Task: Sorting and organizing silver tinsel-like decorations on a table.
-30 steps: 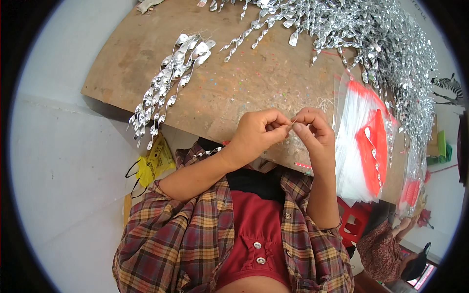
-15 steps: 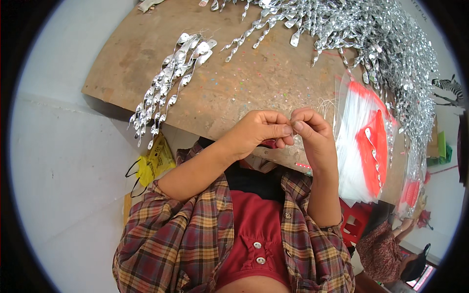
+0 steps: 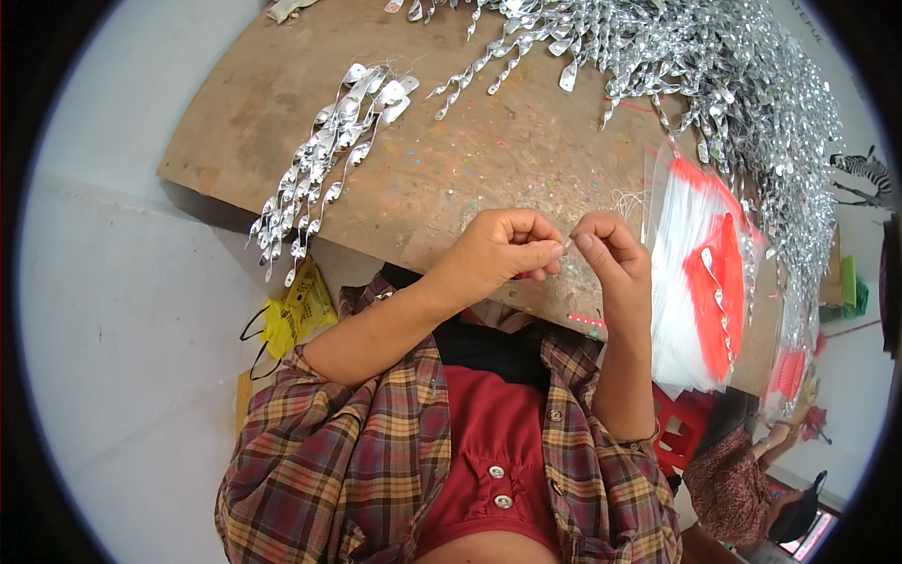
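Note:
Over the table's near edge, my left hand is closed in a pinch, thumb pressed to the curled fingers. Just right of it, my right hand pinches too, thumb against forefinger. A tiny pale sliver shows between the two sets of fingertips, too small to name. Fine pale threads lie on the table beyond my right hand. A bunch of twisted silver strips lies to the left, with threads at its upper end. Right of my right hand is a clear plastic packet with red areas and one silver twist on it.
A large heap of silver twisted strips covers the far right of the brown table and hangs over its side. A yellow bag is below the left edge. At lower right, another person is near a red stool.
My fingertips have parted slightly; the right hand has shifted a little to the right, opening a small gap between the hands. The silver strips and packet stay where they were.

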Demonstrator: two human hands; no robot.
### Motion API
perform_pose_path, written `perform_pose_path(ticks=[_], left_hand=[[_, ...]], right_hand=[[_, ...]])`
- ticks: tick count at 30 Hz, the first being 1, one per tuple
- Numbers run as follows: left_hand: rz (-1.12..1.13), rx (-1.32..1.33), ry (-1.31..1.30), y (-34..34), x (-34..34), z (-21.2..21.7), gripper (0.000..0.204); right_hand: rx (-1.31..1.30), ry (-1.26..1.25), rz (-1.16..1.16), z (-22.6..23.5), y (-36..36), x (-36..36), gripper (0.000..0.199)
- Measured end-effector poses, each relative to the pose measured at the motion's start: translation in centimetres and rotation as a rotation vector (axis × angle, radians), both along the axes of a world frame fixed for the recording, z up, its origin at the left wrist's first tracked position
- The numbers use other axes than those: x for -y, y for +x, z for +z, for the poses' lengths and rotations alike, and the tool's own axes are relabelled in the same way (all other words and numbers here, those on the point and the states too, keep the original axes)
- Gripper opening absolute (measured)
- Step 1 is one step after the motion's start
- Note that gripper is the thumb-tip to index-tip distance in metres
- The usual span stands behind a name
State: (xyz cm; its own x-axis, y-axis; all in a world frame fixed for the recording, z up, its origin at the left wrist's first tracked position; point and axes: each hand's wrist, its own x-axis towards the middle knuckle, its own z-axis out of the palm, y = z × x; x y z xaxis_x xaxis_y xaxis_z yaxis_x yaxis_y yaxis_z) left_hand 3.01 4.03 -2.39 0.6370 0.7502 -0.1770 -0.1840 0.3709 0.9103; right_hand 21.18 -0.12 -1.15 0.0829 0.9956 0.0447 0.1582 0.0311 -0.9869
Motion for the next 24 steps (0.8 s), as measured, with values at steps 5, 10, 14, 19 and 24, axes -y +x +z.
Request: perform_pose_path(ticks=[5,10,14,19,24], left_hand=[[0.079,-0.074,0.154,0.2,0.6,-0.2,0.013],[0.204,-0.247,0.409,0.6,0.8,-0.3,0.011],[0.192,-0.100,0.191,0.3,0.6,0.2,0.013],[0.065,0.141,-0.109,-0.3,-0.3,-0.6,0.017],[0.030,0.133,-0.136,-0.5,-0.3,-0.4,0.015]], right_hand=[[0.234,0.152,0.076,1.6,-0.9,-0.6,0.009],[0.578,0.329,-0.012,2.1,-2.2,-0.3,0.009],[0.597,0.412,-0.116,1.4,-2.7,0.3,0.010],[0.587,0.476,-0.119,0.8,-2.6,0.2,0.010],[0.531,0.501,-0.061,0.6,-2.0,0.3,0.011]])
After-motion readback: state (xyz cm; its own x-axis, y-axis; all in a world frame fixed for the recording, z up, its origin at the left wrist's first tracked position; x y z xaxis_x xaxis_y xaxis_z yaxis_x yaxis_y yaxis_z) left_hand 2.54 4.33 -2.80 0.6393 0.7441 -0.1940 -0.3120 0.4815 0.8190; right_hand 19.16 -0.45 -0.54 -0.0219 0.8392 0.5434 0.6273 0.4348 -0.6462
